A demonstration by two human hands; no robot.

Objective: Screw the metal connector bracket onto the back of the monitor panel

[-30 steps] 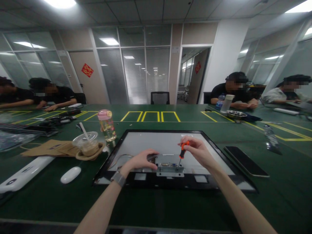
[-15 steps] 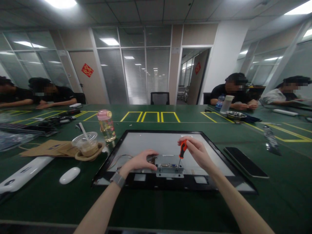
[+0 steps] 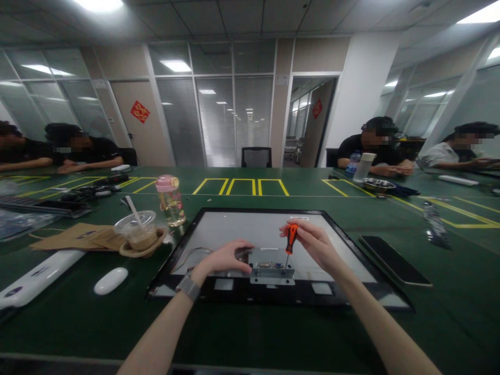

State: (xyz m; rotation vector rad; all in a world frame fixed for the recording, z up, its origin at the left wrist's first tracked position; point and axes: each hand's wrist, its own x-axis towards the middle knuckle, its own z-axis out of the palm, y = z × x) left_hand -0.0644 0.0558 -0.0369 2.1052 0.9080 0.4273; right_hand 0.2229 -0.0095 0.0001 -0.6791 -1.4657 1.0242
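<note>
A flat display panel [image 3: 242,229] with a black frame lies back side up on the green table. On its near middle sits a metal bracket [image 3: 272,281] with a circuit board and blue and grey video ports. My left hand [image 3: 224,256], a watch on its wrist, grips the bracket's left edge between thumb and fingers. In my right hand [image 3: 314,239] is an orange and black screwdriver [image 3: 291,237], held near upright. Its thin shaft points down at the bracket's right part; whether the tip sits in a screw is too small to tell.
Left of the panel stand a pink-lidded bottle [image 3: 170,203] and a plastic drink cup [image 3: 138,234] in a cardboard holder. A white oval case [image 3: 111,281] lies nearer. A black phone [image 3: 394,259] is on the right. Several people sit across the table.
The screwdriver's handle has tipped slightly left, and the fingers of my right hand have shifted round it. My left hand stays where it was on the bracket.
</note>
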